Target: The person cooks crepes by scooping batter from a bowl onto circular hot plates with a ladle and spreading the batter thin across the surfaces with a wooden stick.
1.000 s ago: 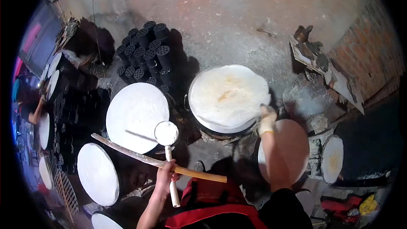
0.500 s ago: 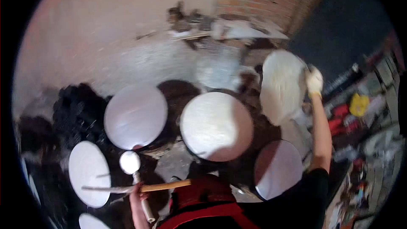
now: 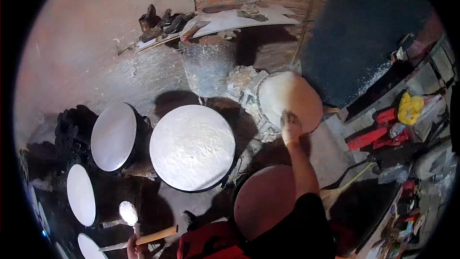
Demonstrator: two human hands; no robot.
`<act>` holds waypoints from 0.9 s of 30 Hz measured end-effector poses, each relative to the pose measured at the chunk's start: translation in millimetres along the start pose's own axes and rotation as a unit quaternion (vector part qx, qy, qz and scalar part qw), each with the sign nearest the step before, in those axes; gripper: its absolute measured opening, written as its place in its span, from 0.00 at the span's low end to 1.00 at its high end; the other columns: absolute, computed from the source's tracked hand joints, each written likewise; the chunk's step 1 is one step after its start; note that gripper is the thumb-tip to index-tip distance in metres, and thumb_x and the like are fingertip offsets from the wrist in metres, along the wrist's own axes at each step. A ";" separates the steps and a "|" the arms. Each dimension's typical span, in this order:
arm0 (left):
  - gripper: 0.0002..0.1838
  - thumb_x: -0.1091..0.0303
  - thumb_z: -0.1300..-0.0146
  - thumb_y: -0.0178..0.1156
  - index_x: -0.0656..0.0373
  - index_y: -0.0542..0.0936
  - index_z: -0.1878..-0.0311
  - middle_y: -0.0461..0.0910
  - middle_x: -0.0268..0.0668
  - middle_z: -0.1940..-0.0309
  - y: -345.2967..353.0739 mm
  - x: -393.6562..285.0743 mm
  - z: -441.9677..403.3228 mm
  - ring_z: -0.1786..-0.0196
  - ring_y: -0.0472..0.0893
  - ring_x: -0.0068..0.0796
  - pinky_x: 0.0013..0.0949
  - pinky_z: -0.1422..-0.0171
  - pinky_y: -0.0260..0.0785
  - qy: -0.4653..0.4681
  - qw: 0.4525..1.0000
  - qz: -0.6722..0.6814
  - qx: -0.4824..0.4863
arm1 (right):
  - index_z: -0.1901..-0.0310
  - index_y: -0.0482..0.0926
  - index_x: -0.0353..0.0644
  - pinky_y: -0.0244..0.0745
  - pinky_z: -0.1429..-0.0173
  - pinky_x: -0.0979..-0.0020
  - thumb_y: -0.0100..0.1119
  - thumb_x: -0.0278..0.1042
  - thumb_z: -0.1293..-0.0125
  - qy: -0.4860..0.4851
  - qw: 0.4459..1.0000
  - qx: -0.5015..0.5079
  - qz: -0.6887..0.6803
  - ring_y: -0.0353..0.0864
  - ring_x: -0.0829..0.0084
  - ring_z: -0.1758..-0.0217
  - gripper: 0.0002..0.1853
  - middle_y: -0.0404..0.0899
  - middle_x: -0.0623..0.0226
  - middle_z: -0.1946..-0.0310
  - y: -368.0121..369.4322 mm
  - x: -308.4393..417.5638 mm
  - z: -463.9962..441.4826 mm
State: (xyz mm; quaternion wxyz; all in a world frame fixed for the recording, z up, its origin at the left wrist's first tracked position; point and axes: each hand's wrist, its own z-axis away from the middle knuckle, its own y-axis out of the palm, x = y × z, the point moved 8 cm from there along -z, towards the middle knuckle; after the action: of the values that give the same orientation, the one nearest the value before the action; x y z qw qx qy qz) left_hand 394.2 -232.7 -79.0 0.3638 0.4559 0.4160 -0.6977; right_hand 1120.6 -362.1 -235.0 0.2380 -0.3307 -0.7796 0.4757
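Observation:
My left hand [image 3: 132, 248], low at the left, is closed round two handles: a ladle with a round, whitish bowl [image 3: 128, 213] and a flat scraper with a wooden handle [image 3: 157, 235]. My right hand [image 3: 291, 127], in a pale glove with darkened fingertips, lies on the near edge of a thin round pancake [image 3: 293, 98] at the back right. Its fingers seem laid out on the surface, part in shadow. The pancake rests on a round support. Nearer me, a round griddle [image 3: 191, 146] carries a white, uneven layer.
More round griddles stand around me: a grey one [image 3: 113, 136] at the left, a white one [image 3: 81, 195] and a shaded one [image 3: 266, 201] under my right arm. Behind are a whitish bucket [image 3: 208, 69] and a ledge [image 3: 249, 18] with gloves. Bags [image 3: 411, 108] lie right.
The pancake hung limp from my right hand before; now it lies spread on the round support. My right hand has come nearer and left. The view has shifted.

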 end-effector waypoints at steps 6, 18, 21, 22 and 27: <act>0.33 0.52 0.35 0.56 0.66 0.63 0.35 0.77 0.36 0.65 -17.6 36.2 34.9 0.68 0.73 0.21 0.21 0.65 0.64 -0.019 0.999 -0.027 -0.036 | 0.44 0.73 0.44 0.57 0.33 0.53 0.51 0.41 0.42 0.019 0.999 -0.012 0.037 0.64 0.54 0.36 0.24 0.69 0.56 0.40 14.4 23.5 13.7; 0.10 0.65 0.40 0.57 0.61 0.75 0.59 0.71 0.27 0.79 -13.9 144.1 181.1 0.85 0.66 0.12 0.14 0.83 0.57 -0.276 0.812 0.398 -0.326 | 0.31 0.52 0.38 0.63 0.35 0.60 0.51 0.57 0.37 -0.666 0.361 0.551 -0.349 0.68 0.52 0.38 0.40 0.60 0.45 0.36 -232.3 513.2 326.9; 0.13 0.57 0.34 0.55 0.59 0.72 0.64 0.64 0.26 0.81 -11.8 159.6 214.6 0.85 0.59 0.11 0.15 0.85 0.51 -0.152 0.691 0.578 -0.406 | 0.30 0.45 0.38 0.68 0.40 0.59 0.55 0.47 0.39 -0.855 0.217 0.395 -0.255 0.72 0.47 0.43 0.43 0.64 0.39 0.41 -359.8 522.8 454.4; 0.15 0.54 0.34 0.54 0.59 0.71 0.63 0.64 0.26 0.80 -19.3 166.3 231.7 0.84 0.59 0.11 0.15 0.85 0.51 -0.111 0.640 0.619 -0.442 | 0.30 0.43 0.39 0.71 0.46 0.57 0.54 0.44 0.38 -0.872 0.221 0.388 -0.201 0.74 0.47 0.48 0.42 0.66 0.40 0.44 -369.4 530.7 499.2; 0.17 0.52 0.30 0.46 0.59 0.67 0.57 0.64 0.29 0.77 -56.6 236.4 401.5 0.82 0.58 0.13 0.15 0.84 0.52 0.031 0.476 0.692 -0.542 | 0.29 0.46 0.47 0.76 0.60 0.55 0.53 0.30 0.39 -0.815 0.182 0.447 -0.321 0.80 0.51 0.60 0.38 0.75 0.50 0.51 -397.1 560.7 668.9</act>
State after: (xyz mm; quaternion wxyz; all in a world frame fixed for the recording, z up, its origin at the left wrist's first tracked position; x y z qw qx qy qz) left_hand 134.6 -607.2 -191.3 0.8903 0.3287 0.2718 0.1595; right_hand 172.5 -467.5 -136.7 -0.2918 0.6840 -0.2296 0.6279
